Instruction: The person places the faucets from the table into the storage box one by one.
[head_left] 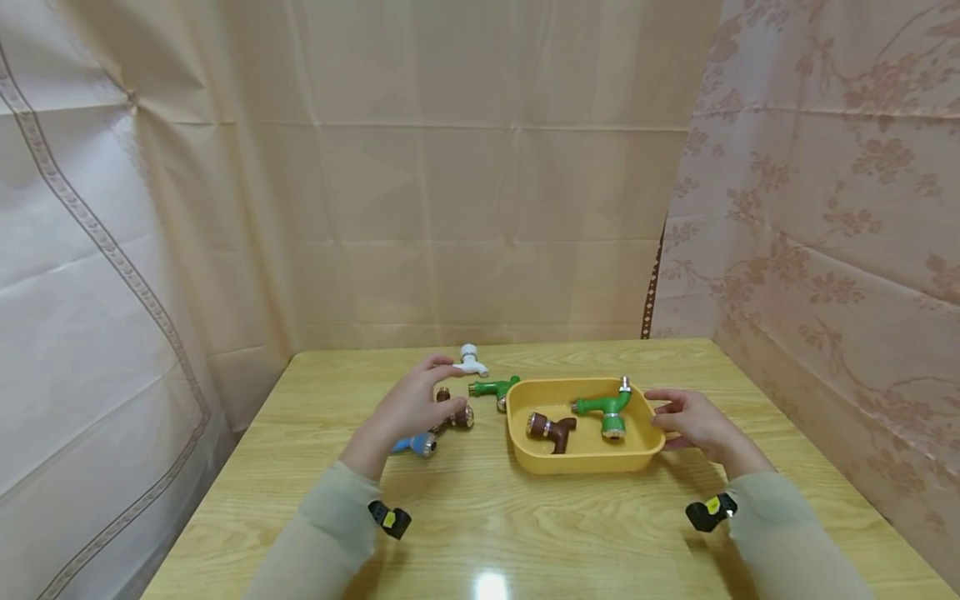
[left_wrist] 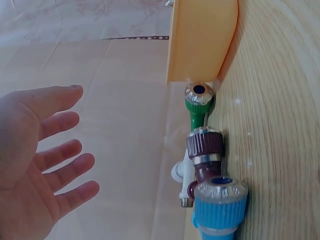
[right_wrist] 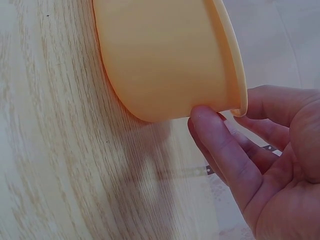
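**Left hand [head_left: 411, 407] unladen, right hand [head_left: 696, 423] set at an oblong yellow plastic tray [head_left: 585, 463]**

The left hand was held wide, its fingers parted and nothing grasped; in the left wrist view a gap was shown between it and the taps. The right hand was loosely bent, its thumb laid on the tray's outer wall and its fingers at the rim; whether the rim was pinched could not be told.

Nearest the left hand, a brown tap with a ribbed, silver-trimmed head [head_left: 461, 418] was seen on the pale wood-grain table [head_left: 480, 517], with a blue silver-tipped tap [head_left: 416, 444] just beside it. Farther out, a green tap [head_left: 491, 388] was placed close by the tray's left end, and a white round-knobbed tap [head_left: 470, 361] lay beyond. Inside the tray, a second brown tap [head_left: 551, 429] and a second green tap [head_left: 603, 407] were held apart.

The step in hand was judged to be a reach for a loose tap. A steep approach was called for, lest neighbours be nudged; only light pressure was wanted at the tray, lest it be slid into the green tap.
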